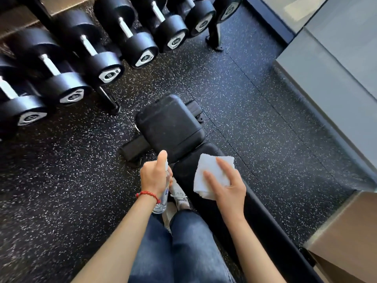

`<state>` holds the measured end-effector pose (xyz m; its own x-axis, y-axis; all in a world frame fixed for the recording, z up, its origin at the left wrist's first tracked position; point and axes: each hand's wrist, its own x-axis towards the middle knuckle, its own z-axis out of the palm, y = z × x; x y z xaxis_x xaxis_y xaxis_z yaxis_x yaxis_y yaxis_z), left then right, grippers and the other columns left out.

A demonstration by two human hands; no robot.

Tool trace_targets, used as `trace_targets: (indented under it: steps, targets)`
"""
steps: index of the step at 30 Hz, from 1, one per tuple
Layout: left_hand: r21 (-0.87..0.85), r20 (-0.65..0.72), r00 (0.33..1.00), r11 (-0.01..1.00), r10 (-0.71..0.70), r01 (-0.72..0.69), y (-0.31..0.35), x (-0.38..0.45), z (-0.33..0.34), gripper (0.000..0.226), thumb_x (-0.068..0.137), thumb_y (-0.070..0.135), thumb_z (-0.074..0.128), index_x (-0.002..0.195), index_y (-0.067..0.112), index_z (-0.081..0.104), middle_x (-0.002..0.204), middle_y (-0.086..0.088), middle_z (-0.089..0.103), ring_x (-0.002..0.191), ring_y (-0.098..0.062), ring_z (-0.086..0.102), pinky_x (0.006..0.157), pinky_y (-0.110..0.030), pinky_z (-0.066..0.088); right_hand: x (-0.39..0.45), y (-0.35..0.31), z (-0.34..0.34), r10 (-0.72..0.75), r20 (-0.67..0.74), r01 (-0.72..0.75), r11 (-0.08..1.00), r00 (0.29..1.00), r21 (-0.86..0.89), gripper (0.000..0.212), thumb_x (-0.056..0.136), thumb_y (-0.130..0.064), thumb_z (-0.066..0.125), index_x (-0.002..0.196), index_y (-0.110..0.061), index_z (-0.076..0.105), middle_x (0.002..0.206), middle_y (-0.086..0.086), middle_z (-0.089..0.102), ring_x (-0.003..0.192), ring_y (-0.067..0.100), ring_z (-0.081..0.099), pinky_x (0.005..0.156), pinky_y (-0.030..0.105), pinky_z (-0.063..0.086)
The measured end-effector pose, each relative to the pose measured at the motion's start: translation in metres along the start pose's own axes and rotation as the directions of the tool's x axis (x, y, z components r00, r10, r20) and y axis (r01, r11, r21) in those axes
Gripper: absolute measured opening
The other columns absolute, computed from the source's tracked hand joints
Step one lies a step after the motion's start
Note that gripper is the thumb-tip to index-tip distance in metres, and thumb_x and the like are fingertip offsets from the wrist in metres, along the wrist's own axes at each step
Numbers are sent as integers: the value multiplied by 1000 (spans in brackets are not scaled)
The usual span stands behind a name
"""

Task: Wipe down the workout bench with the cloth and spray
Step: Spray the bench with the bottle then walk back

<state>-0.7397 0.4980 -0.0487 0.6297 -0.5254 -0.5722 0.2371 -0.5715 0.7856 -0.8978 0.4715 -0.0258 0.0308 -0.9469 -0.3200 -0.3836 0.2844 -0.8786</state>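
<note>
Bare forearms, no sleeves showing — the left hand [155,176] wears a red beaded bracelet [148,194] at the wrist. Dark blue jeans [183,248] at six o'clock, pale grey-white sneakers [179,196] just above — laces visible.

No legible text on dumbbells [106,75].
</note>
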Motion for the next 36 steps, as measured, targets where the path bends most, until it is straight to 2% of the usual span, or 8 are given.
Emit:
trace_targets:
  steps: [7, 12, 17, 21, 26, 28, 33, 36]
  targets:
    - [-37, -55, 998, 999, -14, 12, 32, 30, -3, 60, 72, 53, 43, 28, 11, 50, 37, -8, 50, 39, -25, 51, 55, -37, 50, 46, -27, 25, -37, 117, 41, 999, 992, -30, 39, 72, -17, 77, 102, -35, 59, 106, -2, 59, 90, -20, 49, 77, -2, 32]
    - [-96, -153, 988, 995, -12, -3, 51, 46, -20, 62, 63, 63, 41, 31, 10, 53, 36, -8, 51, 38, -26, 52, 54, -35, 49, 72, -49, 46, -89, 192, 101, 993, 977, -55, 41, 72, -21, 77, 100, -43, 58, 104, -5, 60, 91, -14, 51, 79, 0, 34]
    - [-96, -278, 961, 995, -12, -16, 57, 52, -53, 63, 76, 53, 38, 33, 10, 54, 37, -9, 54, 40, -24, 55, 56, -33, 49, 83, -72, 79, -143, 293, 169, 983, 945, -68, 40, 72, -18, 77, 104, -36, 60, 107, -3, 61, 91, -18, 50, 80, -1, 33]
    - [-105, -357, 934, 994, -31, -8, 55, 56, -91, 64, 74, 58, 34, 36, 12, 57, 39, -10, 57, 45, -28, 59, 64, -37, 51, 80, -93, 113, -181, 385, 221, 973, 905, -62, 39, 72, -17, 77, 105, -32, 61, 103, -5, 60, 91, -20, 49, 77, -3, 31]
    - [-177, -465, 883, 984, -59, -28, 47, 61, -150, 66, 94, 42, 40, 43, 3, 55, 40, -12, 56, 37, -21, 55, 48, -24, 44, 58, -118, 172, -213, 510, 297, 951, 833, -88, 38, 72, -22, 77, 104, -36, 61, 97, -5, 59, 88, -19, 49, 74, -1, 33]
    - [-189, -505, 860, 982, -73, -28, 43, 65, -179, 66, 97, 38, 39, 44, 2, 56, 39, -12, 55, 37, -21, 55, 48, -24, 44, 45, -127, 201, -230, 545, 332, 939, 806, -94, 38, 72, -21, 77, 105, -33, 62, 97, -2, 60, 87, -16, 50, 73, 0, 34]
    - [-286, -548, 825, 958, -139, -28, 33, 75, -268, 65, 80, 54, 39, 39, 6, 54, 39, -11, 55, 37, -22, 54, 49, -28, 44, 2, -151, 284, -242, 637, 380, 921, 732, -86, 37, 72, -20, 77, 103, -34, 63, 101, -5, 61, 88, -16, 51, 75, 0, 35]
    - [-294, -603, 782, 955, -160, -31, 20, 79, -332, 71, 72, 65, 33, 40, 6, 56, 41, -12, 58, 44, -30, 58, 54, -35, 48, -31, -164, 341, -243, 709, 419, 904, 662, -82, 37, 71, -25, 77, 104, -36, 63, 104, -8, 62, 91, -11, 52, 79, 7, 38]
